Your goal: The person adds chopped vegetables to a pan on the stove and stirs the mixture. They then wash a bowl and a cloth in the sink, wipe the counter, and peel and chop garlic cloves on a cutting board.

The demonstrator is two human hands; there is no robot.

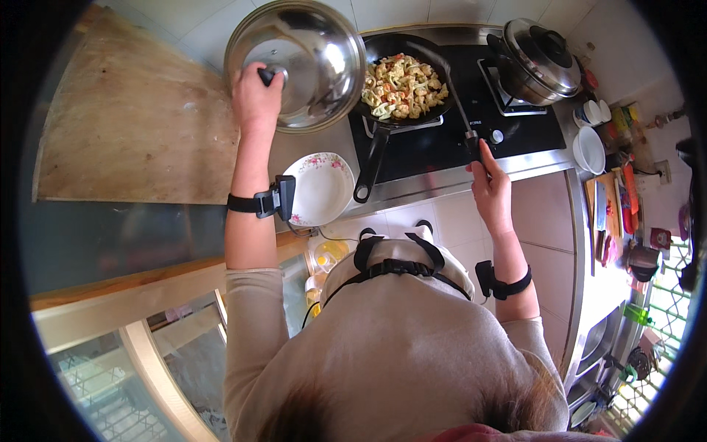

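Note:
My left hand grips the black knob of a large steel-rimmed wok lid, raised left of the pan. In my right hand is the black handle of a long metal cooking spatula, its head out of sight at the pan's right rim. A black frying pan sits on the left burner, holding chopped cauliflower with small orange-red pieces. The pan's handle points toward me, with neither hand on it. Below the lid, a white floral dish rests on the counter, partly behind my left wrist strap.
A lidded steel pot stands on the right burner of the black glass hob. White bowls are beside it. A wooden board lies at left. On the right counter, a cleaver rests on a cutting board.

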